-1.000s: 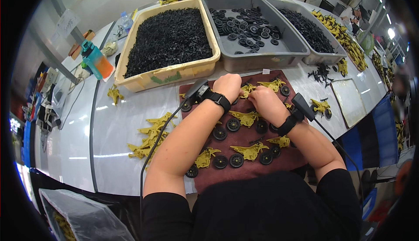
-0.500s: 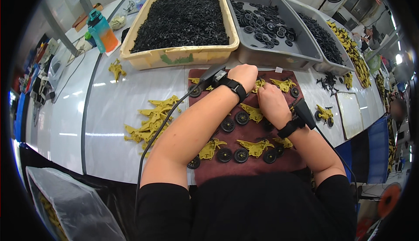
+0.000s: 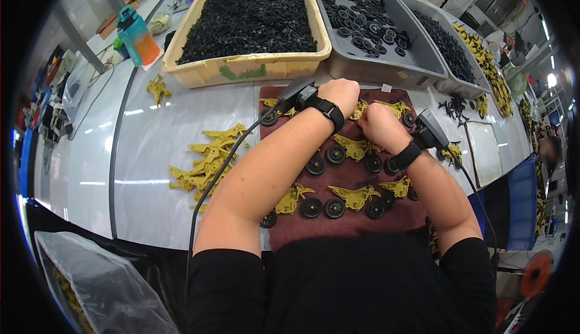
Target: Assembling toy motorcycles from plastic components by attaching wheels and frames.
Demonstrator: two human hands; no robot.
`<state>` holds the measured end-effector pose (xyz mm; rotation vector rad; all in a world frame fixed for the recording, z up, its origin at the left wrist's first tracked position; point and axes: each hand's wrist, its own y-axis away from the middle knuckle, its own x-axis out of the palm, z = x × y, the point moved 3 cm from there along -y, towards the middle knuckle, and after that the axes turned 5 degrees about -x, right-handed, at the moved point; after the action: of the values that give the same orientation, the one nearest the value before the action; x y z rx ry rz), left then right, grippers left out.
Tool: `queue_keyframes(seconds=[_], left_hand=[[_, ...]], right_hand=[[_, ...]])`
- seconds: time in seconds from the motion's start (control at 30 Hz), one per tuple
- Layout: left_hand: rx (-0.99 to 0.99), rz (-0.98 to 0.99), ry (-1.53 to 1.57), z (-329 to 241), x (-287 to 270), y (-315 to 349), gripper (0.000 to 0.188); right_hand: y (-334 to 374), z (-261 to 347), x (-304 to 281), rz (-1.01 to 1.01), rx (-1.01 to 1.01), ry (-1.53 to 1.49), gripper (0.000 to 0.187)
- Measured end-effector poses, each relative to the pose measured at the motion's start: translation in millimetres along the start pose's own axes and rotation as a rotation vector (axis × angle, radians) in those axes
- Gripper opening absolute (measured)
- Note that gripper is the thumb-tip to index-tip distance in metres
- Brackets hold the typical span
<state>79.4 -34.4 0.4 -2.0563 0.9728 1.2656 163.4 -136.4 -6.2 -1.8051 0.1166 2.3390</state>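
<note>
My left hand (image 3: 340, 96) and my right hand (image 3: 385, 128) are close together over the far part of a dark red mat (image 3: 326, 235). Both are curled closed at a small yellow toy motorcycle body (image 3: 360, 110), which shows between them. My left fingertips are hidden behind the hand, so their exact hold is unclear. Around my hands, yellow toy motorcycles with black wheels lie in rows; one motorcycle (image 3: 354, 147) is just below my right hand, and another motorcycle (image 3: 353, 197) lies nearer me. A black wheel (image 3: 408, 119) sits beyond my right wrist.
Loose yellow bodies (image 3: 211, 160) are piled left of the mat. Behind it stand a cream bin (image 3: 248, 68) of small black parts, a grey bin (image 3: 386, 73) with black wheels and another grey bin (image 3: 444, 47). A bottle (image 3: 140, 39) is at far left. Cables run from both wrists.
My right hand has shifted slightly away from me and right, uncovering more of the middle row. My left hand stays near the same spot. The whole view has tilted a little.
</note>
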Motion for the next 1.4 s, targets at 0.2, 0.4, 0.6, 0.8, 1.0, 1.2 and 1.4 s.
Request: queue_keyframes(seconds=[0.2,0.4,0.6,0.8,1.0,1.2,1.4], left_hand=[[-0.010,0.013,0.038,3.1,1.7,0.0,0.030],[-0.006,0.044,0.040,0.7,0.2,0.0,0.028],[-0.025,-0.065,0.057,3.5,6.5,-4.8,0.014],[-0.020,-0.028,0.049,12.1,11.4,-6.2,0.018],[-0.042,0.069,0.050,13.1,11.2,-11.4,0.030],[-0.066,0.044,0.069,12.4,10.6,-11.1,0.027],[-0.054,0.064,0.050,12.4,9.4,-13.0,0.027]], right_hand=[[-3.6,0.4,-7.2,0.075,0.069,-0.030,0.018],[-12.3,10.6,-3.0,0.117,0.076,0.076,0.017],[-12.2,29.5,9.3,0.146,0.011,0.200,0.013],[-18.3,23.0,1.3,0.217,0.020,0.159,0.017],[-22.0,-11.9,-0.9,0.323,0.241,-0.061,0.023],[-12.4,-12.3,-17.3,0.348,0.230,-0.320,0.018],[-12.3,-18.3,-7.9,0.264,0.174,-0.221,0.019]])
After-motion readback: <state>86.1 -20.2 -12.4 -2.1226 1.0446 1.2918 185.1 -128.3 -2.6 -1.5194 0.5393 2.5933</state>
